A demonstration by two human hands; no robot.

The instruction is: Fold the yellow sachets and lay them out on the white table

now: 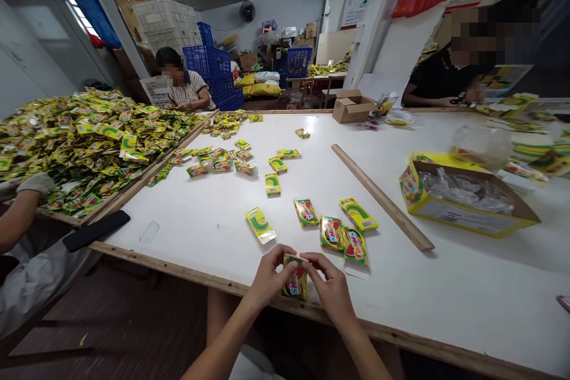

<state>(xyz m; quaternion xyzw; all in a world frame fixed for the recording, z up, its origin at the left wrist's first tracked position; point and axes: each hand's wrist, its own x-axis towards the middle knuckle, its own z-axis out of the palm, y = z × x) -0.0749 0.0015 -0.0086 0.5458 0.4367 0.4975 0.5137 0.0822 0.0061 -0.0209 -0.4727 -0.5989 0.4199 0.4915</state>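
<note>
Between my two hands, at the table's front edge, is a small green and yellow printed box (294,286) with its picture side up. My left hand (272,276) pinches its upper left part, the thumb on the front. The fingers of my right hand (328,282) close on its upper right corner. Just beyond lie several similar small boxes, among them a picture-side-up box (332,233) and a yellow box (357,214). A yellow box with an open white flap (260,225) rests to the left of these.
A wooden strip (383,197) lies across the white table (214,255). Right of it stands a yellow carton (465,196) holding clear plastic. Leftward, a large heap of packets (89,136) sits behind a wooden rail, near a black phone-like object (97,231). Other people sit around the table.
</note>
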